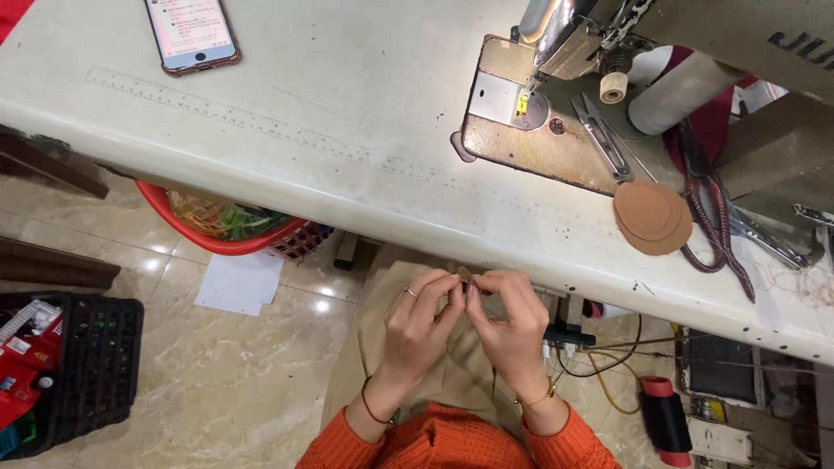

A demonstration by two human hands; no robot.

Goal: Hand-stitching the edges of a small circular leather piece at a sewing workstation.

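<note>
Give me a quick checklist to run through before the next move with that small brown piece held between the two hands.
1. Small brown piece pinched by both the left hand and the right hand: ok.
2. Hands clear of the sewing machine needle area: ok, they are below the table edge.
3. Thread snips lying on the machine bed, within view: ok.
4. Round tan discs stacked on the table beside the machine: ok.
5. Whether a thread or needle runs through the piece: cannot tell, too small.
6. Phone clear of the work area: ok, at the far end of the table.
</note>
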